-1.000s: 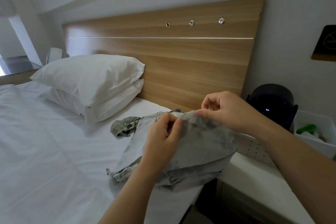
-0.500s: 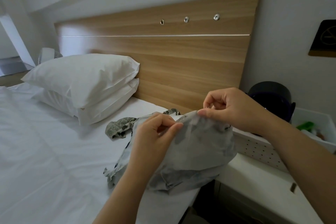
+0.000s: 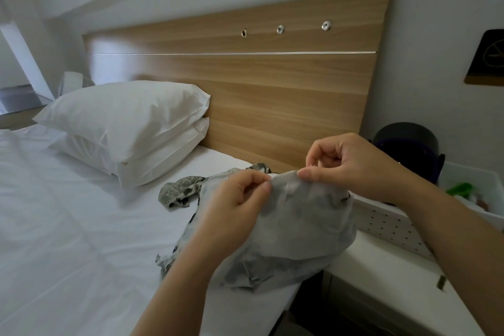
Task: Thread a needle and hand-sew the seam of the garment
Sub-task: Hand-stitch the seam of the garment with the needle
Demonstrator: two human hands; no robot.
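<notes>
A grey, mottled garment (image 3: 297, 226) is held up over the right edge of the bed (image 3: 68, 226), its lower part lying crumpled on the sheet. My left hand (image 3: 240, 207) pinches the top fold of the fabric between thumb and fingers. Just to its right, my right hand (image 3: 341, 166) pinches the same top edge with curled fingers. No needle or thread can be made out; either is too fine to see between the fingertips.
Two white pillows (image 3: 128, 128) are stacked at the wooden headboard (image 3: 272, 84). A white bedside table (image 3: 395, 275) stands at the right with a perforated white box (image 3: 392, 226), a dark round object (image 3: 406, 144) and a white bin (image 3: 477, 188) holding something green.
Both hands keep pinching the garment's top edge at nearly the same spot. The camera has shifted slightly; the fabric hangs much as before.
</notes>
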